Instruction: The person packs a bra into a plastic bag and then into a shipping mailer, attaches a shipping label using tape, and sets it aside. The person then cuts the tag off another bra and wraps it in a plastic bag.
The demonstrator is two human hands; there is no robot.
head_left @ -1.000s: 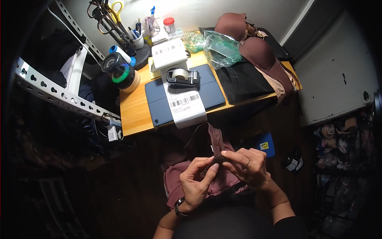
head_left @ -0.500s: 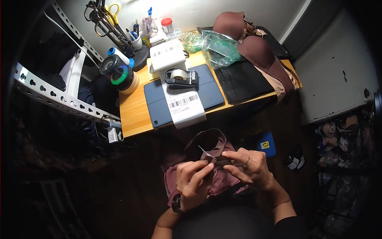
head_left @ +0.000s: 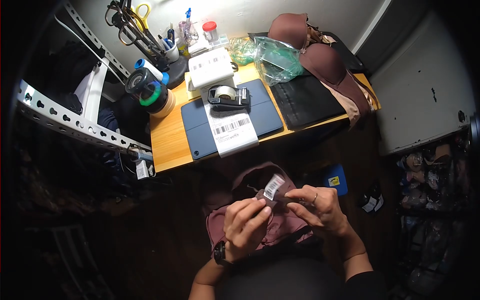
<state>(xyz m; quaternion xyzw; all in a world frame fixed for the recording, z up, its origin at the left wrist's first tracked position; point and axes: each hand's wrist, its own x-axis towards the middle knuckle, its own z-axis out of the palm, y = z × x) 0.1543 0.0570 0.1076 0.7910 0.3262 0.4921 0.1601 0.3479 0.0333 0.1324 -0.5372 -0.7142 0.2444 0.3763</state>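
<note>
A mauve bra [head_left: 225, 220] lies across my lap, its straps and band bunched up between my hands. My left hand [head_left: 245, 225] pinches part of the bra's band, with a dark watch [head_left: 219, 251] on that wrist. From just above those fingertips a white barcode tag [head_left: 273, 187] stands up. My right hand [head_left: 320, 207], wearing a ring, pinches the dark end of the band to the right of the tag. Exactly where the tag is attached is hidden by the fingers.
On the wooden desk [head_left: 167, 142] are a blue tablet case [head_left: 195, 127], a tape dispenser [head_left: 228, 98], a label roll [head_left: 212, 70], black bags [head_left: 305, 102] and another bra [head_left: 325, 65]. A metal shelf [head_left: 75, 120] stands left, a grey cabinet [head_left: 425, 85] right.
The barcode tag has come into view, face up above the left fingers. Both hands have shifted slightly while keeping their pinch on the bra.
</note>
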